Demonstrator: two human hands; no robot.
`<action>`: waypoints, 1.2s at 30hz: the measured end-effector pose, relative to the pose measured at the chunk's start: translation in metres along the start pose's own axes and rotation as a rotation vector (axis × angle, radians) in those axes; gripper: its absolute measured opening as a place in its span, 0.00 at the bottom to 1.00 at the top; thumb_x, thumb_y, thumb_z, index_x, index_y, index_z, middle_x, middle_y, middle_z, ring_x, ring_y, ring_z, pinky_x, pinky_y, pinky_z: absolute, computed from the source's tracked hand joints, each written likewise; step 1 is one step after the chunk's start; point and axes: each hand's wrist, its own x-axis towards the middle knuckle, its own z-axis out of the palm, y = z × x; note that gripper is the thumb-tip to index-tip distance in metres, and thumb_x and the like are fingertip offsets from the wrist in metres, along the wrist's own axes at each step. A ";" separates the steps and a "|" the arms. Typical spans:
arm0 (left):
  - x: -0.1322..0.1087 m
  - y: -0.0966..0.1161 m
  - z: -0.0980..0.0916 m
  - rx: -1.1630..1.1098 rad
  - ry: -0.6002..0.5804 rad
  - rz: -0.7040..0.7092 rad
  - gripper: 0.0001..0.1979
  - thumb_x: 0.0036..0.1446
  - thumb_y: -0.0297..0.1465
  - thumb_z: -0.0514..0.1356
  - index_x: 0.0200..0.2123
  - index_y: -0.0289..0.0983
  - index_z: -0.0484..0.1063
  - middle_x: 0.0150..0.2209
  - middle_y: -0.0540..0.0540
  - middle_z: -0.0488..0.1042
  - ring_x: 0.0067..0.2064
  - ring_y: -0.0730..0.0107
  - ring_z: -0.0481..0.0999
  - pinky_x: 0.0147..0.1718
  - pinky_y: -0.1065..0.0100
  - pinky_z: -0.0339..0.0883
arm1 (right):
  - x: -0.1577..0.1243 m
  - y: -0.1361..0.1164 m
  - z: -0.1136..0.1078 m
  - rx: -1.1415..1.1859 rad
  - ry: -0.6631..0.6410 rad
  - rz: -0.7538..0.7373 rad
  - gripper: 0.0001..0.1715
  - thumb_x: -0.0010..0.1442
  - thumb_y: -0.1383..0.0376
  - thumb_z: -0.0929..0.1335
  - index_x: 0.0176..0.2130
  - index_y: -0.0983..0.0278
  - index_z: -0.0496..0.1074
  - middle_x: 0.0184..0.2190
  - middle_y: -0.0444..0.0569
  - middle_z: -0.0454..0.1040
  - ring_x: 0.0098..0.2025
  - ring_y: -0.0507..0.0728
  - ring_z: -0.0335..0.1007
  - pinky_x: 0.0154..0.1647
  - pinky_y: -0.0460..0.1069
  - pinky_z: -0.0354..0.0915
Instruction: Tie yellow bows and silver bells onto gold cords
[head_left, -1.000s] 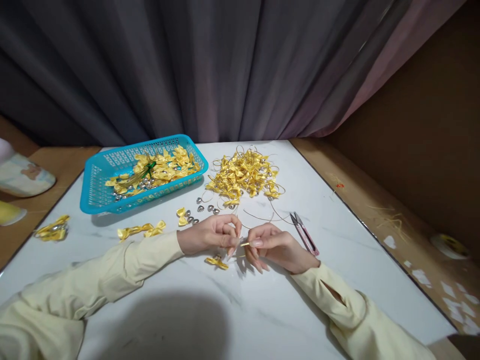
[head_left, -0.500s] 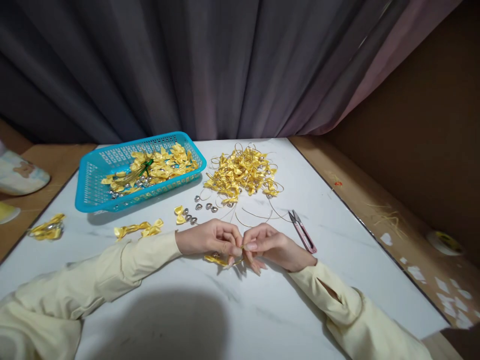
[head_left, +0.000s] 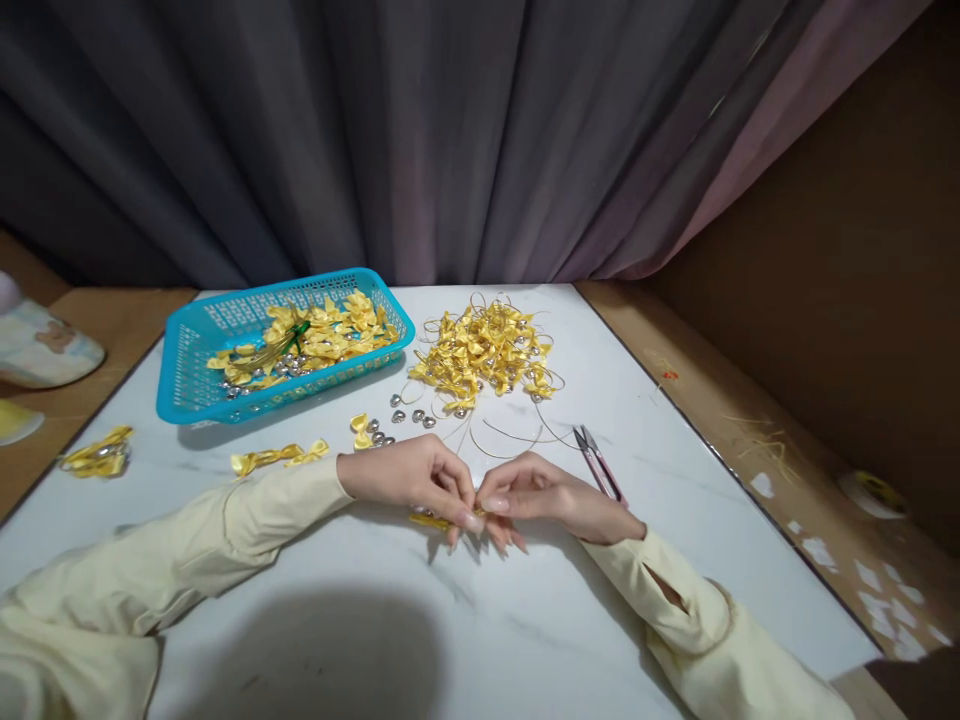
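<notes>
My left hand point(head_left: 412, 480) and my right hand point(head_left: 536, 492) meet fingertip to fingertip low over the white marble table point(head_left: 465, 610). Both are pinched closed around a small yellow ribbon bow point(head_left: 429, 520) that peeks out under the left fingers. What else sits between the fingertips is hidden. A thin gold cord point(head_left: 510, 440) loops on the table just behind the hands. Pink-handled thread snips point(head_left: 598, 465) lie right beside my right hand.
A blue plastic basket point(head_left: 187, 385) with yellow bows and silver heart beads stands at the back left. A pile of finished yellow bows on cords point(head_left: 484, 350) lies behind the hands. Loose silver heart beads point(head_left: 409, 415) and stray bows point(head_left: 277, 458) are scattered left.
The hands have closed together and dropped toward the table. A second ago a short gold cord end showed between the fingertips; now the fingers cover it and touch the bow.
</notes>
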 end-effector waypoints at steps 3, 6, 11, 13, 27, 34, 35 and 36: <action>-0.005 0.008 -0.002 0.126 0.009 0.008 0.08 0.47 0.33 0.65 0.26 0.33 0.74 0.22 0.50 0.76 0.25 0.77 0.73 0.27 0.78 0.63 | 0.000 -0.015 0.004 -0.168 0.017 0.040 0.16 0.56 0.60 0.67 0.31 0.72 0.73 0.19 0.45 0.69 0.20 0.46 0.61 0.23 0.43 0.61; -0.014 0.019 -0.005 0.262 0.031 0.044 0.09 0.48 0.34 0.65 0.26 0.33 0.75 0.22 0.49 0.76 0.25 0.77 0.72 0.27 0.78 0.62 | 0.005 -0.033 0.011 -0.401 0.029 0.088 0.16 0.57 0.59 0.66 0.31 0.72 0.73 0.19 0.45 0.69 0.20 0.46 0.59 0.22 0.42 0.58; -0.038 0.042 -0.011 0.456 0.111 0.081 0.09 0.50 0.35 0.63 0.28 0.34 0.75 0.25 0.49 0.76 0.28 0.75 0.72 0.28 0.77 0.61 | 0.013 -0.064 0.026 -0.719 0.055 0.042 0.16 0.59 0.61 0.64 0.30 0.71 0.74 0.20 0.46 0.71 0.20 0.46 0.56 0.21 0.42 0.53; -0.048 0.050 -0.014 0.505 0.109 0.113 0.09 0.50 0.35 0.63 0.29 0.34 0.75 0.26 0.50 0.75 0.29 0.75 0.71 0.29 0.77 0.61 | 0.015 -0.075 0.032 -0.754 0.061 0.003 0.16 0.59 0.61 0.64 0.31 0.71 0.74 0.21 0.47 0.72 0.22 0.48 0.59 0.23 0.43 0.55; -0.069 0.066 -0.013 0.556 0.120 0.185 0.10 0.57 0.35 0.57 0.32 0.36 0.76 0.29 0.49 0.75 0.32 0.75 0.70 0.33 0.77 0.61 | 0.016 -0.092 0.037 -0.785 0.044 -0.118 0.20 0.61 0.56 0.63 0.32 0.70 0.73 0.22 0.48 0.72 0.26 0.50 0.66 0.28 0.45 0.60; -0.068 0.064 -0.014 0.568 0.155 0.156 0.09 0.55 0.34 0.59 0.29 0.35 0.76 0.26 0.51 0.75 0.27 0.79 0.67 0.25 0.79 0.58 | 0.014 -0.092 0.041 -0.943 0.083 -0.101 0.14 0.62 0.62 0.62 0.39 0.67 0.73 0.28 0.47 0.73 0.30 0.51 0.67 0.30 0.44 0.61; -0.068 0.063 -0.014 0.570 0.166 0.158 0.09 0.55 0.33 0.59 0.29 0.34 0.76 0.25 0.51 0.75 0.26 0.79 0.67 0.24 0.79 0.57 | 0.015 -0.090 0.043 -0.975 0.105 -0.115 0.13 0.61 0.63 0.62 0.39 0.67 0.73 0.28 0.47 0.73 0.29 0.51 0.67 0.30 0.44 0.61; -0.068 0.063 -0.013 0.572 0.178 0.157 0.09 0.55 0.33 0.59 0.29 0.34 0.76 0.25 0.51 0.75 0.25 0.80 0.66 0.24 0.79 0.56 | 0.016 -0.088 0.044 -1.008 0.129 -0.133 0.12 0.61 0.64 0.62 0.38 0.67 0.73 0.27 0.47 0.73 0.29 0.51 0.66 0.30 0.44 0.60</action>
